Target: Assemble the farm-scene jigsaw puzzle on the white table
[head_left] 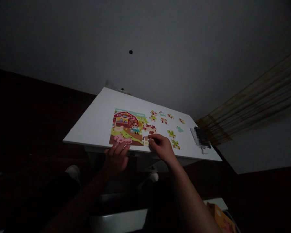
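Note:
A partly joined jigsaw puzzle (126, 124) with a red barn, a pink pig and a spotted cow lies on the white table (87, 126). My left hand (117, 157) rests on its lower edge by the pig, fingers stretched out and open. At the lower right corner, my right hand (161, 145) is closed in a pinch on a pale puzzle piece (146, 140). That piece touches or nearly touches the joined part; my fingers hide some of it. Right of my right hand lie loose green pieces (171, 133).
More loose pieces (163, 120) are scattered behind and to the right of the puzzle. A dark, blurred object (202, 137) sits at the table's right end. A grey wall (145, 71) stands behind. An orange box (221, 218) is low at the right.

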Motion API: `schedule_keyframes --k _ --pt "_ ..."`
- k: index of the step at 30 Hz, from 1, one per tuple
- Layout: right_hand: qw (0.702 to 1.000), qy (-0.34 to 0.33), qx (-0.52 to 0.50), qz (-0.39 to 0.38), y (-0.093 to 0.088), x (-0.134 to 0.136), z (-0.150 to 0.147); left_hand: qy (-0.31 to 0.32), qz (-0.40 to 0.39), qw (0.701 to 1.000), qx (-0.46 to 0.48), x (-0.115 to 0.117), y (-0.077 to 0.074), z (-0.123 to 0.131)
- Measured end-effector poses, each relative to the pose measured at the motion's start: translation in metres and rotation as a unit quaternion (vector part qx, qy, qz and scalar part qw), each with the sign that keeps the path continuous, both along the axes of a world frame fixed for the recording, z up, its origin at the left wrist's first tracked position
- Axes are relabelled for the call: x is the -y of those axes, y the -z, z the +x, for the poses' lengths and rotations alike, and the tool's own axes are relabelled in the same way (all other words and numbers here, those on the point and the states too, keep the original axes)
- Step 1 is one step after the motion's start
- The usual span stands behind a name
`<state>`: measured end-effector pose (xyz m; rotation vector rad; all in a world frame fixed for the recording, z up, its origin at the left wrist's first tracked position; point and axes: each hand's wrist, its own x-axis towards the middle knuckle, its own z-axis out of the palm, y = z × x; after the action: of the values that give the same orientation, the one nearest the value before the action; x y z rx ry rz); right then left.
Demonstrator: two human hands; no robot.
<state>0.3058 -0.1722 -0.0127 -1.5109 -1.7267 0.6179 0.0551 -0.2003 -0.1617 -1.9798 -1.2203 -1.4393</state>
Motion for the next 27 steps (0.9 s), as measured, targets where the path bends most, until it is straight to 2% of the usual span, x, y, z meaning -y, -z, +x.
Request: schedule_keyframes --k 14,20,27 --pt "0.995 -0.031 0.066 0.073 -0.002 0.005 -0.011 -0.005 -0.019 1.0 -0.004 0.003 -0.004 0.0" --pt "0.992 -0.029 0.093 0.084 -0.004 0.008 -0.015 -0.001 -0.008 1.0 0.0 0.004 -0.009 0.001" --pt "0.99 -0.037 0.092 0.096 -0.001 0.008 -0.014 -0.001 -0.013 1.0 0.002 0.005 -0.007 0.001"
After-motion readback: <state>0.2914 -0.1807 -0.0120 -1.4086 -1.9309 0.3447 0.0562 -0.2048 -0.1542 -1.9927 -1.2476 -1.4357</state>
